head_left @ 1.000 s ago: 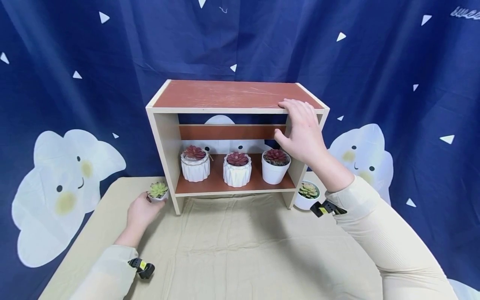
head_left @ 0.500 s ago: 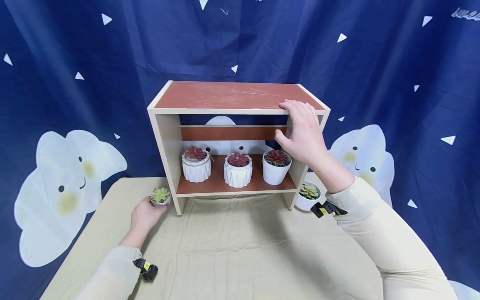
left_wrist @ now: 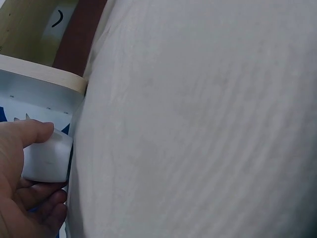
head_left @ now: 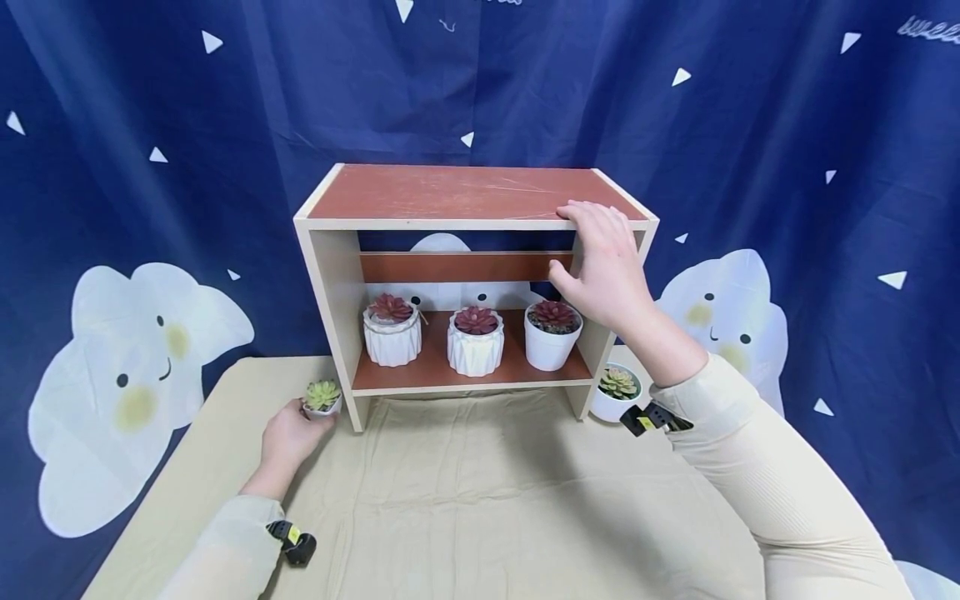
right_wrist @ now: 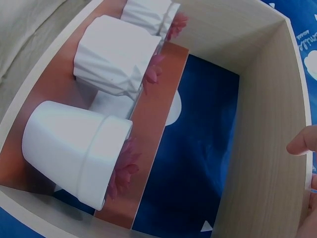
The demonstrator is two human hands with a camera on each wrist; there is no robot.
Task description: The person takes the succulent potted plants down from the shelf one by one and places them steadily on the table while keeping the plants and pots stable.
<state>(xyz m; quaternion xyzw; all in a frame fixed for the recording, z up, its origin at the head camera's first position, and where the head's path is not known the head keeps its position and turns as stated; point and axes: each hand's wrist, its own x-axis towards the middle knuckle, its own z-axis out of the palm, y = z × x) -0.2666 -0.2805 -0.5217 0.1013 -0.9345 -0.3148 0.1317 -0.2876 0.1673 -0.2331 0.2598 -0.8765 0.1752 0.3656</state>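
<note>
My left hand (head_left: 291,437) grips a small white pot (left_wrist: 47,161) with a light green succulent (head_left: 322,395), just outside the left side panel of a small shelf unit. In the left wrist view the thumb lies on the pot's near wall, with fingers curled below it. Across the front edge of the unit's red-brown top (head_left: 457,193), near the right corner, rest the fingers of my right hand (head_left: 609,271). Its thumb (right_wrist: 301,141) hangs apart, below the top board's edge. The pot's far side is hidden.
Inside the shelf stand three white pots with red succulents: left (head_left: 392,342), middle (head_left: 475,354) and right (head_left: 550,346). Another white pot (head_left: 611,406) with a green succulent sits outside the right panel. A beige cloth (head_left: 465,500) covers the table; a blue curtain (head_left: 480,75) hangs behind.
My left hand and the small potted succulent have shifted slightly right, closer to the shelf's left panel. The right hand stays on the top edge.
</note>
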